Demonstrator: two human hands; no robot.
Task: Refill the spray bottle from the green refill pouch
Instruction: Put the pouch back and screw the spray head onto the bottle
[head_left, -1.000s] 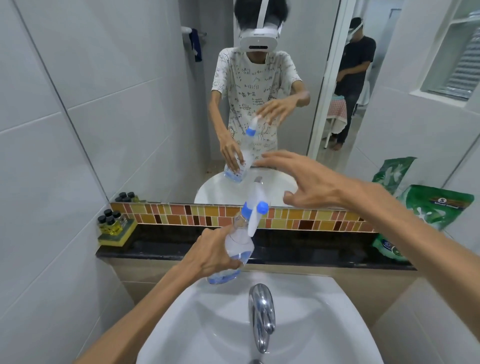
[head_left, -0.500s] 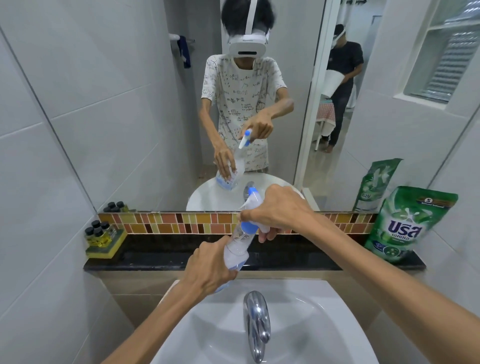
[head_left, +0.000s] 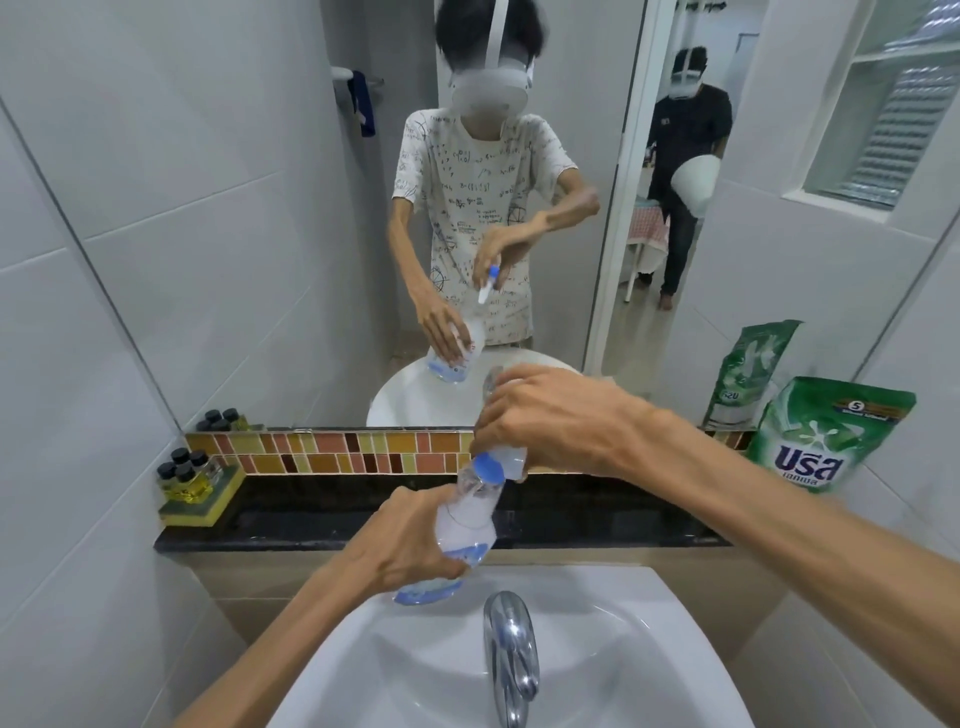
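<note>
L hand (head_left: 410, 551) grips spray bottle (head_left: 462, 525), nearly empty | R hand (head_left: 550, 421) clamps sprayer head | green refill pouch (head_left: 826, 436) upright on ledge

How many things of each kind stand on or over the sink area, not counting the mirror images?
Spray bottle: 1
Green refill pouch: 1
Small black-capped bottles: 4
Yellow sponge: 1
Faucet: 1
Total: 8

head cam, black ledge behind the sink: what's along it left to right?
Small dark-capped bottles on a yellow sponge → spray bottle, held over the ledge by left hand and right hand → green refill pouch.
</note>
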